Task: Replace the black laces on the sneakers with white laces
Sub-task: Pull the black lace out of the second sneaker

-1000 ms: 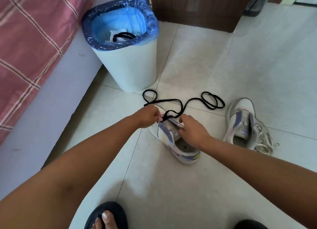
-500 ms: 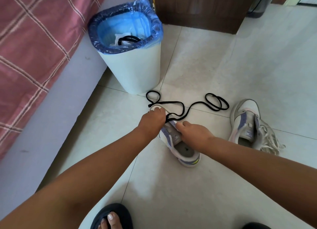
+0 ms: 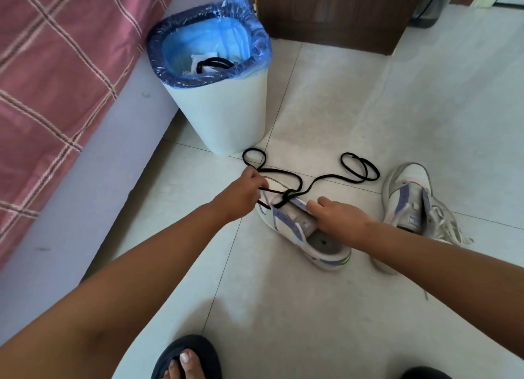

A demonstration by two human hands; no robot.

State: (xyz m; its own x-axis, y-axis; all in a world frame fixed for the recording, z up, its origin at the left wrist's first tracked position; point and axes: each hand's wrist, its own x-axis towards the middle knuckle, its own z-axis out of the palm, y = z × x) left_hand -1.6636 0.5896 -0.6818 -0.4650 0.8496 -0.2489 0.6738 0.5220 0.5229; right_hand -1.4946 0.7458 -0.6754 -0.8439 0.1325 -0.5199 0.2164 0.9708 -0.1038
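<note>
Pinching the black lace (image 3: 286, 192) beside the toe, the left hand (image 3: 243, 194) is pulling it sideways. The right hand (image 3: 337, 217) is gripping the near sneaker (image 3: 297, 231) by its eyelet edge. This lace looks soft and light, best taken near the eyelets. The shoe is lying on the floor (image 3: 312, 307), toe pointing away toward the bin (image 3: 224, 114).

Both bare arms reach forward and down, hands close together.

The left arm runs from 7 o'clock up toward centre; the left hand (image 3: 245, 190) has its fingers curled in a pinch. The right arm enters from 4 o'clock; the right hand (image 3: 338, 218) lies knuckles up, fingers bent downward, just beside the left at its 4 o'clock.
</note>
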